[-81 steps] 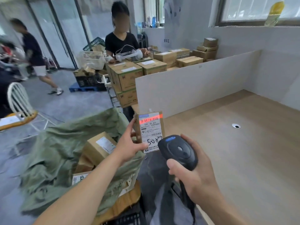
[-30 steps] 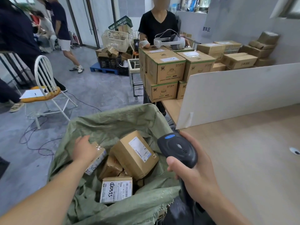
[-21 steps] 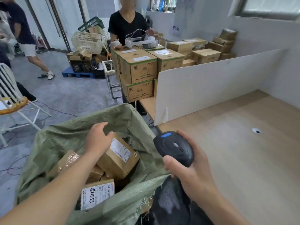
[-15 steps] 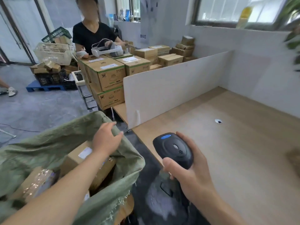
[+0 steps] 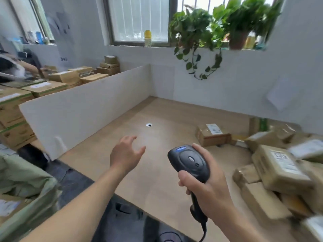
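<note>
My right hand (image 5: 208,187) grips the handle of a black barcode scanner (image 5: 189,163), held over the wooden table (image 5: 143,172). My left hand (image 5: 125,152) hovers above the table with fingers spread and holds nothing. A small cardboard parcel with a white label (image 5: 212,135) lies on the table beyond the scanner. More brown parcels (image 5: 277,170) are piled at the right. The green woven sack (image 5: 22,186) with parcels in it sits at the lower left edge.
A white partition board (image 5: 83,109) runs along the table's left side. Stacked cartons (image 5: 15,110) stand behind it, with a person's arm at the far left. Potted plants (image 5: 218,27) hang from the window sill. A small white cable hole (image 5: 149,125) marks the table middle.
The view has swung right from the sack to the table. My left hand has left the parcel in the sack and now hovers empty over the table. The scanner stays in my right hand.
</note>
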The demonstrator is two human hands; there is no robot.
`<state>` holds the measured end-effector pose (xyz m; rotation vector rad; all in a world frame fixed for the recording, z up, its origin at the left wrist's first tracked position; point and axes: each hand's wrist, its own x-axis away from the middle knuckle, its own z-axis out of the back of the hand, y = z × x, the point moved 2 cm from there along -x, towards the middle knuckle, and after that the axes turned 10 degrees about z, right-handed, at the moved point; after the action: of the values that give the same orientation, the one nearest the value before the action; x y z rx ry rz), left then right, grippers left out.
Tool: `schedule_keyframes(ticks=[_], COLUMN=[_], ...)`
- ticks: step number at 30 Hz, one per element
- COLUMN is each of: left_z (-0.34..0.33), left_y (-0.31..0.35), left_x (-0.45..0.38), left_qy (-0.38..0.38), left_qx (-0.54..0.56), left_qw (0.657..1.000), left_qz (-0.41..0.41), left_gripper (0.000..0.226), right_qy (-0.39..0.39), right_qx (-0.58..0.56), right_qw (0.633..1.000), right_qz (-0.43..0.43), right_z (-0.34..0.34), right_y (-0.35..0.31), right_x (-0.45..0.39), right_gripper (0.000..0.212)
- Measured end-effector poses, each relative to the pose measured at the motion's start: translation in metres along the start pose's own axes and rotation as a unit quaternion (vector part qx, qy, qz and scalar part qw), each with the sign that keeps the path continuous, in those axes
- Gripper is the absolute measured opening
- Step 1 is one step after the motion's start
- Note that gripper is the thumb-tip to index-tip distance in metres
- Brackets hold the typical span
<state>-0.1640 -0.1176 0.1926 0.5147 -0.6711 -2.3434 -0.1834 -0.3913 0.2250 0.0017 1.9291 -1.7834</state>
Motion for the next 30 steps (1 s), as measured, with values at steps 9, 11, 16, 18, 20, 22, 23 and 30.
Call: schedule_keyframes(ticks=[9,11,16,18,20,22,23,30], left_z=[-0.092,-0.112,-0.166,-0.189,-0.212,-0.236,-0.248,-0.343], left_y=[0.155,0.183,0.245,0.267,0.287,0.303,0.311,0.346], left_x=[0.073,0.086,0.114,0.122,0.129,0.133,0.135,0.132], left_qy=[-0.087,-0.110,-0.187,-0.225,-0.267,-0.307,-0.323,-0.443], left_qx=[0.006,0.002,0.019,0.031,0.047,0.062,0.066,0.116], left_qw=[0.990,0.985,0.969,0.961,0.952,0.943,0.939,0.887], left_qz=[-0.110,-0.131,-0.162,-0.155,-0.139,-0.112,-0.096,0.068], left_gripper=[0.054,0.056,0.062,0.065,0.070,0.073,0.075,0.084], right_qy=[0.136,0.164,0.231,0.251,0.269,0.288,0.297,0.341], right_qx=[0.054,0.064,0.082,0.084,0.082,0.085,0.091,0.122], right_qw=[0.989,0.984,0.969,0.964,0.960,0.954,0.950,0.931], right_qz=[0.013,0.009,0.004,0.001,-0.006,-0.010,-0.011,-0.032], right_z=[0.153,0.178,0.233,0.250,0.266,0.280,0.287,0.325], right_y=[-0.025,-0.027,-0.026,-0.028,-0.027,-0.023,-0.020,0.003], right_x=[0.053,0.066,0.088,0.093,0.095,0.096,0.095,0.069], right_gripper=[0.078,0.080,0.077,0.072,0.069,0.074,0.079,0.085])
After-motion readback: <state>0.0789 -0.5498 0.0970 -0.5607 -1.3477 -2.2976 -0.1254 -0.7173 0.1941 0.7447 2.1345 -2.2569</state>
